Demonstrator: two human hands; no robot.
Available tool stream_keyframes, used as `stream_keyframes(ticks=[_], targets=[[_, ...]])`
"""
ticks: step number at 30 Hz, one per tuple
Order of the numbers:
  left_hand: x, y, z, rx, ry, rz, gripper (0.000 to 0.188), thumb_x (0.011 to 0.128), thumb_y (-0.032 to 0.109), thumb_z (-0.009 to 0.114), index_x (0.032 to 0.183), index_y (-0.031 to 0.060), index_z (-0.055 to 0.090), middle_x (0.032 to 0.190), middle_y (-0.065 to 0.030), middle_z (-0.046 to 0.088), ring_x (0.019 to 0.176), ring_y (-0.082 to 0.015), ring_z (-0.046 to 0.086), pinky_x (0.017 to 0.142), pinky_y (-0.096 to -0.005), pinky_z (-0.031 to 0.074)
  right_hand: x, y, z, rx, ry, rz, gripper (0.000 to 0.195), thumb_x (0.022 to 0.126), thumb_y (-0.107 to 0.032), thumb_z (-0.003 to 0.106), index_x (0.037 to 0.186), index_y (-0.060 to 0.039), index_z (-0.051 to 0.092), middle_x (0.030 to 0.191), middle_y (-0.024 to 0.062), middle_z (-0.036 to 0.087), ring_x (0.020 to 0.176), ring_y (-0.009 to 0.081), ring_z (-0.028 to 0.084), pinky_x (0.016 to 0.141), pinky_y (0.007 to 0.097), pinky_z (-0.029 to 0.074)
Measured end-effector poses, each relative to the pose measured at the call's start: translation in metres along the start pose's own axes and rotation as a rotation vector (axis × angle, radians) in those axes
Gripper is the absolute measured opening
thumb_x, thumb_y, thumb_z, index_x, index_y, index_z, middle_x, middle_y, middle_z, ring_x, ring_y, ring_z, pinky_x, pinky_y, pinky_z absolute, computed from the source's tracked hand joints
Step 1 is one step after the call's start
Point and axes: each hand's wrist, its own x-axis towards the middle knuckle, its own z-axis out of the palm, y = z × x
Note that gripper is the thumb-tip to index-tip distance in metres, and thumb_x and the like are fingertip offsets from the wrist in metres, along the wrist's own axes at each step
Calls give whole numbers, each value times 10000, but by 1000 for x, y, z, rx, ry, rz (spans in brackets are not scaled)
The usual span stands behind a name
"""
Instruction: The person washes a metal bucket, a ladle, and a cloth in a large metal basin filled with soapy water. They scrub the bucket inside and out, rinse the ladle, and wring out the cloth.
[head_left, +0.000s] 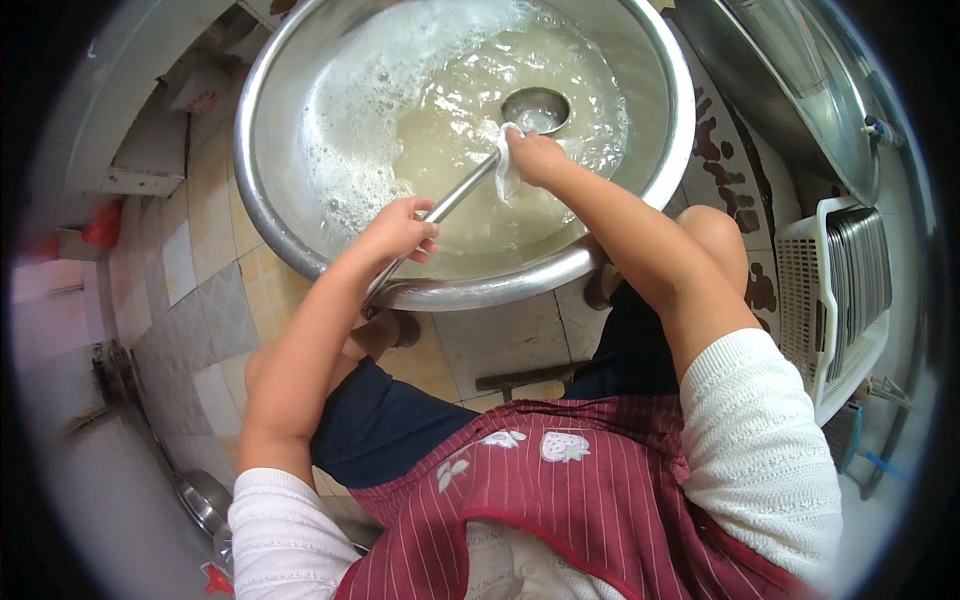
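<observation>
Before me stands a large round metal basin (420, 294) holding cloudy, foamy water (450, 142). A long-handled metal ladle (536, 110) lies across it, the bowl over the water and the handle running down past the near left rim. My left hand (405, 229) is around the handle near that rim, with the fingers partly curled. Close to the bowl, my right hand (534, 156) grips a wet white cloth (507, 176) against the handle. The cloth's lower end hangs over the water.
A white plastic basket (806, 300) with a stack of metal trays (859, 277) stands at the right. Above it is a metal sink or counter edge (847, 157). My knees flank the basin's near side. Tiled floor (217, 315) shows at the left, and a metal bowl (202, 499) at lower left.
</observation>
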Motion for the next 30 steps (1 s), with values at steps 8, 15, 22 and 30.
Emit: stream_keyframes(ticks=[8, 15, 22, 30], targets=[[3, 0, 11, 402, 188, 129, 339, 780, 61, 599, 1113, 3, 565, 861, -134, 585, 747, -201, 604, 592, -317, 508, -15, 15, 0, -147, -378, 24, 282, 785, -87, 501, 958, 128, 562, 1007, 203, 632, 869, 299, 643, 728, 386, 512], [-14, -9, 16, 822, 650, 390, 267, 745, 51, 597, 1004, 29, 535, 925, -171, 547, 723, -375, 578, 664, -444, 469, 11, 11, -35, 426, -375, 438, 215, 749, -95, 497, 763, 37, 666, 679, 150, 657, 706, 301, 660, 685, 396, 516], [-31, 11, 29, 1053, 752, 468, 165, 730, 5, 567, 882, 45, 518, 866, -147, 494, 649, -307, 616, 566, -397, 512, 11, -2, -54, 29, 262, 294, 286, 794, -258, 523, 789, -19, 679, 856, 183, 658, 800, 323, 650, 694, 402, 513], [-20, 1, 27, 1040, 569, 347, 215, 749, 63, 594, 956, 46, 537, 821, -178, 580, 735, -356, 617, 633, -442, 499, 0, -5, -24, -58, 152, 110, 243, 785, -146, 475, 774, -8, 676, 814, 208, 651, 763, 354, 648, 676, 416, 521]])
